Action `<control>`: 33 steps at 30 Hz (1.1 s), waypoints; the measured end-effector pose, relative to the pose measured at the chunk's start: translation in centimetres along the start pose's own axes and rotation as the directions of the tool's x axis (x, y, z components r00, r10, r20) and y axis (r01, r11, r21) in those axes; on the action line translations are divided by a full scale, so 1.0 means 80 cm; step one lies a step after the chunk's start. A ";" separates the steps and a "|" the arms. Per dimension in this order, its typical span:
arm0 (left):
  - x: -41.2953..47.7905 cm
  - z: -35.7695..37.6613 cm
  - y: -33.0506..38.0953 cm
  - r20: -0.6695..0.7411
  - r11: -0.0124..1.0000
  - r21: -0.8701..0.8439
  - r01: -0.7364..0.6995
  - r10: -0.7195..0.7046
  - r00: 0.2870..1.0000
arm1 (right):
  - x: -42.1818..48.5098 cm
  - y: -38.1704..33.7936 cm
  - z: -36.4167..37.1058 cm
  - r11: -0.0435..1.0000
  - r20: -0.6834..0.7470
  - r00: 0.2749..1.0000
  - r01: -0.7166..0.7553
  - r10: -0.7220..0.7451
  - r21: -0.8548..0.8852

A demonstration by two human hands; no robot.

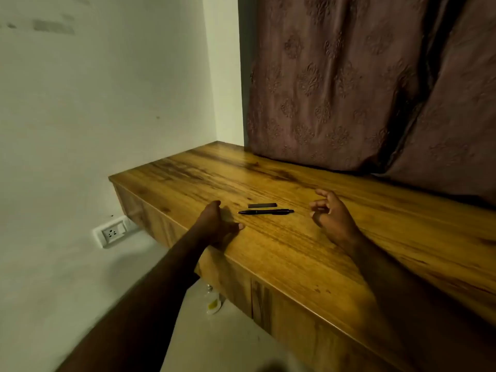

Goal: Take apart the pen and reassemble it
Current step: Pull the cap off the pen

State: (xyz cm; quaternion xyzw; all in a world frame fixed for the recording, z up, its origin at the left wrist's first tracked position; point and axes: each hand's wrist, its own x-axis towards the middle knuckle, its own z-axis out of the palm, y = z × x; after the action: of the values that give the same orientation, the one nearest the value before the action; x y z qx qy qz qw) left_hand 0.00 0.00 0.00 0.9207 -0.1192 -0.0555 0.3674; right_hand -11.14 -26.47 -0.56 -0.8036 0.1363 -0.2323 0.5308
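The pen (265, 211) lies flat on the worktop (281, 251), with a small dark strip (262, 205) just behind it. The left hand (214, 226) rests left of the pen, its grip wide and empty. The right hand (331, 214) is right of the pen, its grip loosely curled, holding nothing.

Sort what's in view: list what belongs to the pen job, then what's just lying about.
Job: pen; left hand; right hand; wooden counter it lies on.

Lying about: small dark flat piece beside the pen (purpose unclear); curtain; wall socket; bottle on the floor.

Curtain (375, 76) cut off at top and right edges, small blurred bottle (213, 302) partly behind left forearm.
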 end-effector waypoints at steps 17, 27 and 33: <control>0.016 0.052 0.027 -0.118 0.856 0.344 -0.385 0.446 0.887 | 0.022 0.004 0.021 0.823 0.100 0.989 0.143 -0.105 -0.550; -0.044 0.083 0.062 -0.117 0.843 0.383 -0.378 0.450 0.885 | 0.016 0.003 0.010 0.947 0.208 0.975 0.134 -0.074 -0.292; -0.046 0.098 0.082 -0.108 0.841 0.261 -0.474 0.513 0.852 | 0.015 -0.003 0.001 0.991 0.243 0.966 0.107 -0.085 -0.077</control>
State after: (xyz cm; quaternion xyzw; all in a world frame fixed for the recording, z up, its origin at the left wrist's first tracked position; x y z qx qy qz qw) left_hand -6.23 -8.81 -1.07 0.8953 -0.3259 0.1356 0.2716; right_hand -10.09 -26.87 -0.14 -0.8542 0.0426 -0.1531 0.4952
